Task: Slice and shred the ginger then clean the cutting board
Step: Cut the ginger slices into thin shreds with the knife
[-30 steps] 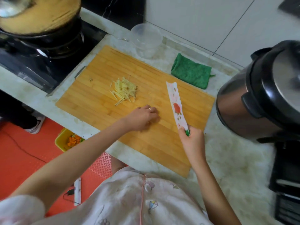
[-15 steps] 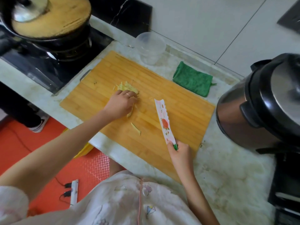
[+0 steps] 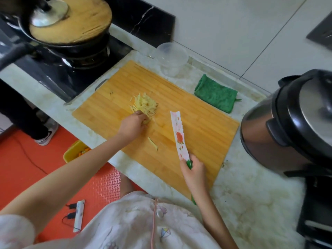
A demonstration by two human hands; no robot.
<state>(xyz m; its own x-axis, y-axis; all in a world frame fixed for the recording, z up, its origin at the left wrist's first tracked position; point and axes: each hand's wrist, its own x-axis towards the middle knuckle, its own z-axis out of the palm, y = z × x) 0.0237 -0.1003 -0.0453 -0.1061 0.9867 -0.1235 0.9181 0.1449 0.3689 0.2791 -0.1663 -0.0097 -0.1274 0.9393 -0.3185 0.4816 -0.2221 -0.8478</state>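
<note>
We see left hand (image 3: 133, 124) pinching ginger shreds (image 3: 145, 103), bunching them on the board (image 3: 206, 123); right hand (image 3: 195, 172) grasps knife (image 3: 178, 135), blade parked right, clear.

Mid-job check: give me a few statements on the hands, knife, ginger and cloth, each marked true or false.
1. The right hand holds the knife by its green handle. True.
2. The green cloth lies on the cutting board. False: it lies on the counter, beyond the board's far edge.
3. The left hand is at the near edge of the ginger shreds. True.
4. The ginger shreds are in the clear container. False: they lie piled on the cutting board.
5. All the ginger is in one pile. False: a stray strip lies apart, nearer the person.
</note>
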